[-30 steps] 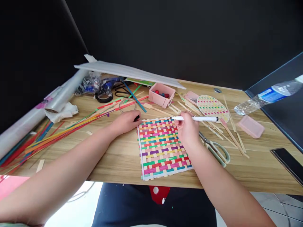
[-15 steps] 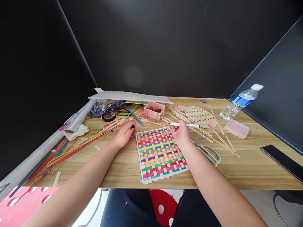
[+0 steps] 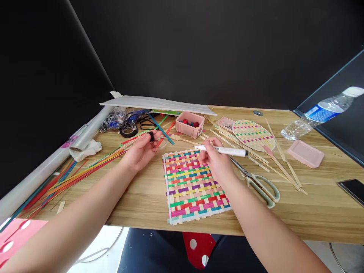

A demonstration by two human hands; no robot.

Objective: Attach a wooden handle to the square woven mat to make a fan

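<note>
The woven mat (image 3: 190, 189) lies flat on the table (image 3: 136, 204), near its front edge and between the forearms. The right hand (image 3: 217, 159) is closed round a white marker (image 3: 231, 151), its dark tip pointing left above the mat's far edge. Left of the mat, the left hand (image 3: 140, 153) is raised with its fingers pinching a small black piece (image 3: 151, 136); a thin ring (image 3: 163, 142) shows just by the fingertips, touching or not I cannot tell.

Scissors (image 3: 264, 187) lie beside the right forearm, with a phone (image 3: 352, 190) at the far right. Beyond them is a flat pink piece (image 3: 305, 153), lid or case, I cannot tell which. Farther back, a round fan (image 3: 253, 134) lies near a capped clear bottle (image 3: 321, 112) with a blue label. Behind the mat, an open pink box (image 3: 186, 130) holds red and dark bits (image 3: 185, 121). A shallow pink tray (image 3: 223, 120) holds small things too tiny to name. At the back left, a clear bag (image 3: 113, 118) has something blue inside.
</note>
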